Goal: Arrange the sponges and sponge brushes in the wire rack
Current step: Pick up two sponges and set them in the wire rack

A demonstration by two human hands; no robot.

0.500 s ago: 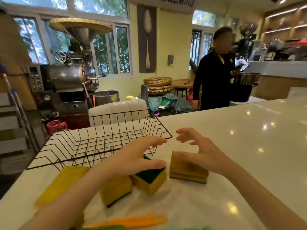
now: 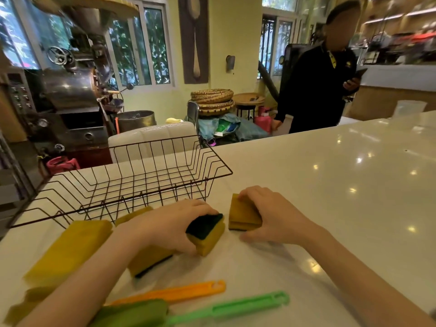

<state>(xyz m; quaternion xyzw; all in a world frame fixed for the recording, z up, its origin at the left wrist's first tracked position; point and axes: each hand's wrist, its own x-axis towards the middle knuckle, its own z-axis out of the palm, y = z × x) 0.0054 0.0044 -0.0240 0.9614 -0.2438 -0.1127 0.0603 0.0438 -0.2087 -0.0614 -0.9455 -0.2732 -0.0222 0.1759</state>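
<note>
The black wire rack (image 2: 132,182) stands on the white counter (image 2: 330,185) at the left, with nothing in it. My left hand (image 2: 174,225) grips a yellow sponge with a dark green pad (image 2: 207,234) just in front of the rack. My right hand (image 2: 271,215) is closed on a stack of two yellow sponges (image 2: 243,215) to its right. Another yellow sponge (image 2: 148,260) lies under my left wrist, and a large yellow sponge (image 2: 68,251) lies at the left. An orange-handled sponge brush (image 2: 179,292) and a green-handled sponge brush (image 2: 212,310) lie nearest to me.
A person in dark clothes (image 2: 320,90) stands behind the counter at the back right, holding a phone. A white padded chair back (image 2: 153,140) rises behind the rack. A coffee roasting machine (image 2: 70,90) fills the back left. A translucent cup (image 2: 410,108) stands far right.
Both hands have come down from hovering with spread fingers and closed on sponges: the left on the green-padded one, the right on the yellow stack. The head camera has tilted down.
</note>
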